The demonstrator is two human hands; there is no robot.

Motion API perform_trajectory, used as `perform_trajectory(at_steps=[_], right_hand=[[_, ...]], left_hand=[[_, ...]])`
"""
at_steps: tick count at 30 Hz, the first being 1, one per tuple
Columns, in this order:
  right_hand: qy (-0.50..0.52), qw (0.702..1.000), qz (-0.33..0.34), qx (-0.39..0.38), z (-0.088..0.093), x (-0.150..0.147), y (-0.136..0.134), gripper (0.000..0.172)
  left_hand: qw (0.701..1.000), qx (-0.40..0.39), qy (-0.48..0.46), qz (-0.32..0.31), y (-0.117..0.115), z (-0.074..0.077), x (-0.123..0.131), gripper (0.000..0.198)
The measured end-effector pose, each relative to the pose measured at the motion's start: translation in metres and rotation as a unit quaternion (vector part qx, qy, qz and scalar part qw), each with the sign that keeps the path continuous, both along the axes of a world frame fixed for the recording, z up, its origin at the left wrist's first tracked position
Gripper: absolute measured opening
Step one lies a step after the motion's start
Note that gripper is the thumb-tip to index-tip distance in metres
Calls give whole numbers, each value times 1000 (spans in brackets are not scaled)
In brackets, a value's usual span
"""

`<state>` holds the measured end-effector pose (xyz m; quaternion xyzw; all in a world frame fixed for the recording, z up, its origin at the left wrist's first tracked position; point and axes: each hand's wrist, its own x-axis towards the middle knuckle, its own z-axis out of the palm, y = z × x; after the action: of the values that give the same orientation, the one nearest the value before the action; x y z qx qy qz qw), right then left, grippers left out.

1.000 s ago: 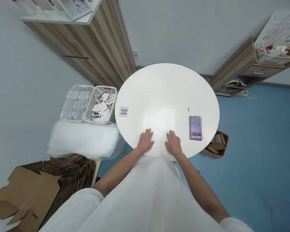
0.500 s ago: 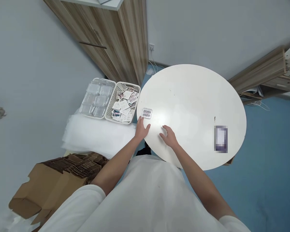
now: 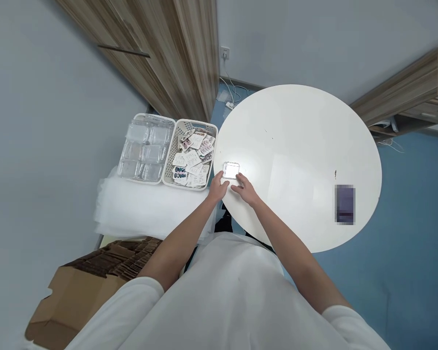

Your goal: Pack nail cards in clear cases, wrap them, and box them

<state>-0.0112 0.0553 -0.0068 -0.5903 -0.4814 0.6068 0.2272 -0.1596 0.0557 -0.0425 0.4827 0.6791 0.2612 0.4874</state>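
A small clear plastic box (image 3: 231,169) stands at the left edge of the round white table. Bright glare on its top hides what is inside. My left hand (image 3: 218,188) grips its near left corner, fingertips along the side and thumb bent in toward the front. At the near right corner, the fingers of my right hand (image 3: 246,190) close against the box, its thumb close to the left thumb.
Left of the table (image 3: 299,126) are a white basket of printed cards (image 3: 191,158) and another basket of clear plastic boxes (image 3: 153,153). White packing sheets (image 3: 149,206) and a brown cardboard box (image 3: 80,296) lie nearer. A blurred-out dark object (image 3: 345,204) rests at the table's right.
My right hand has moved left to the plastic box, where only my left hand was before. The rows of small items seen in the box are now lost in glare. The view has shifted slightly.
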Motion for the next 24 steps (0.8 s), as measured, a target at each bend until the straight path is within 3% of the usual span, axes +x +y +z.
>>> perform_trajectory(at_steps=[6,11,18,24], right_hand=[[29,1000,-12,-1,-3,9,-8,68],[19,999,-26,31,1,35,-25,64],[3,996,-61,67,13,124,-71,49],[-11,993,-80,82,2,207,-127,40]], left_hand=[[1000,14,-4,7,-6,3,9,54],[999,16,-32,25,-19,15,33,48],[995,55,-83,-8,-53,24,102,39],[993,40,-75,-83,-98,29,168,32]])
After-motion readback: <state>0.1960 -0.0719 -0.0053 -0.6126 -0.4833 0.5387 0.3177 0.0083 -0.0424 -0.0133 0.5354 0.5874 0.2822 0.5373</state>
